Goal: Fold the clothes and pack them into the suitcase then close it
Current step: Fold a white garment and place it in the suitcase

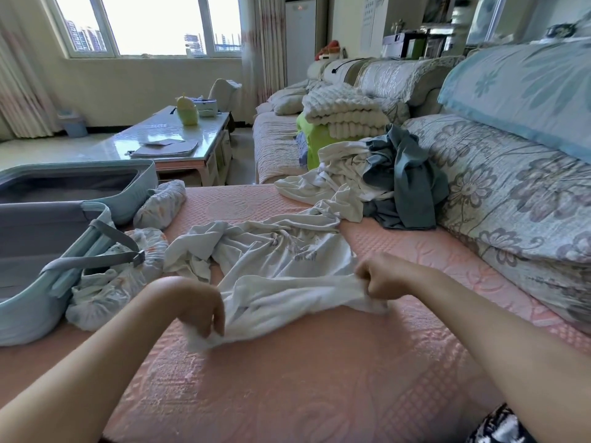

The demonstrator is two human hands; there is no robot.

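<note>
Cloth was stretched between both hands along the near edge of a white garment (281, 266); the left hand (204, 311) had its fingers curled down and pinched one end of that edge, and the right hand (380, 278) was closed in a fist round the other end, so neither hand was open; the edge was lifted a little off the pink quilted cover (287, 372), while the remainder of the garment lay crumpled on the cover beyond the hands, with a faint print on its middle.

To the left the light blue suitcase (28, 318) lay open on the same cover, both halves showing grey lining; a grey strap (105, 231) with a buckle hung over the rim of the nearer half; two floral cloth bundles (163, 199) sat just beside the case, one against its near corner and one by the far half.

Farther back and to the right a heap of clothes (345, 183) rested against the floral sofa cushion (495, 174); it was mostly white, with a grey-blue garment (406, 177) draped over it; one white piece trailed from the heap toward the held garment.

Behind the heap a folded cream blanket (342, 110) sat on something bright green; a glossy coffee table (179, 139) stood beyond the suitcase.
</note>
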